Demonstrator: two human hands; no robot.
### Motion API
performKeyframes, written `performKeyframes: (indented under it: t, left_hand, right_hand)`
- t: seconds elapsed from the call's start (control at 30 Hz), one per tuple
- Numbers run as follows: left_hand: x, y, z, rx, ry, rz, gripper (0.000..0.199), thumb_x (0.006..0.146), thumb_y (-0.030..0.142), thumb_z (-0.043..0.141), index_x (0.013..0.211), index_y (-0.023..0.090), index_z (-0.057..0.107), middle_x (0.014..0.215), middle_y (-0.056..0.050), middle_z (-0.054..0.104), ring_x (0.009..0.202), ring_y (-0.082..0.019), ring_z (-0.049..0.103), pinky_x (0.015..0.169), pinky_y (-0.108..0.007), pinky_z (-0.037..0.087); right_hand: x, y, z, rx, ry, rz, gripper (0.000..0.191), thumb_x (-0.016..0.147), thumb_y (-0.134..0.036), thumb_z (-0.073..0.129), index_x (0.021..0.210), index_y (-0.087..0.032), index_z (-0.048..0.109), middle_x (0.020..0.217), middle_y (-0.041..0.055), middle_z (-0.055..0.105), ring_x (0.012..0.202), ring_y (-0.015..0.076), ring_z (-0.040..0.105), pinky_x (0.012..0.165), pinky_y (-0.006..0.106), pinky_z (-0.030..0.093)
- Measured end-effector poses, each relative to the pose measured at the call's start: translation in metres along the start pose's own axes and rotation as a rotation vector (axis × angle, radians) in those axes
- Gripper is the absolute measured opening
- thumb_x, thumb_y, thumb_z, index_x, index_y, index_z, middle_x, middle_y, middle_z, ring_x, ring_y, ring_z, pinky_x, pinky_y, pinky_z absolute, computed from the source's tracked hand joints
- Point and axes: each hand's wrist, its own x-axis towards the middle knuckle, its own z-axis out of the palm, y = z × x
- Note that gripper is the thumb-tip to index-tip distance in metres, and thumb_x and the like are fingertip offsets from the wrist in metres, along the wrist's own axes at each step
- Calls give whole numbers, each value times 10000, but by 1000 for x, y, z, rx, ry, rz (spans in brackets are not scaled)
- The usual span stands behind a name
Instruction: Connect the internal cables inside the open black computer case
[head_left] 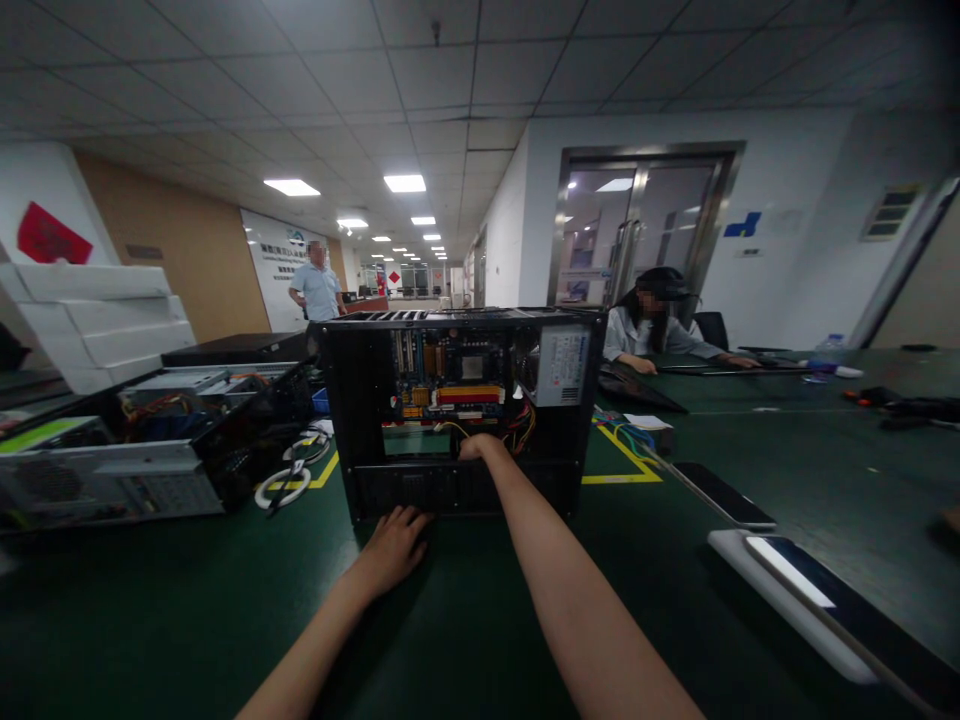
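Note:
A black computer case (466,487) stands upright on the green table with its side open towards me. Inside it are a motherboard (424,365) and, at the upper right, a silver power supply (564,368). My left hand (394,548) rests palm down on the table, fingers spread and their tips at the bottom edge of the case. Reaching into the lower middle of the case, my right hand (481,447) has its fingers curled at a dark part below the motherboard. What they grip is hidden. A thin yellow cable (455,427) and bundled coloured wires (523,430) are close by.
Opened computer cases (161,470) and looped white cables (283,487) lie on the left. Phone-like slabs (724,495) lie on the right. Yellow tape (622,478) marks the table (465,620). A co-worker (660,325) sits across; another person (317,280) stands farther back.

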Motion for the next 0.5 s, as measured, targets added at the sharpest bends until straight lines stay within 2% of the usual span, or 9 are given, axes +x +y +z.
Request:
performKeyframes:
  t: [0.03,0.17,0.33,0.5]
  left_hand:
    - [0,0,0,1,5,4,407,767,261,378,1171,286,338,1132,-32,419,1054,-212,362,876,-380,299]
    - [0,1,-2,7,26,21,404,762,250,386,1164,276,347,1110,-34,431,1024,-203,383,860,-364,318]
    - [0,-1,-1,16,32,17,387,761,249,395,1147,264,371,1114,-36,432,1028,-206,384,858,-358,323]
    - [1,-6,-4,4,37,-8,370,763,254,391,1133,267,395,1122,-33,437,1051,-208,381,876,-368,310]
  right_hand:
    - [1,0,0,4,-32,6,80,586,-205,590,641,-148,602,716,50,616,680,202,595,615,318,462]
    - [-1,-1,2,63,-22,6,131,611,-185,557,721,-132,605,708,58,618,633,172,590,585,280,458]
    - [-1,-6,4,166,169,-10,151,682,-164,472,748,-121,601,673,59,618,576,145,576,516,225,434]
    - [0,-8,2,379,266,107,213,728,-160,403,617,-93,572,430,51,516,441,142,527,440,212,402]
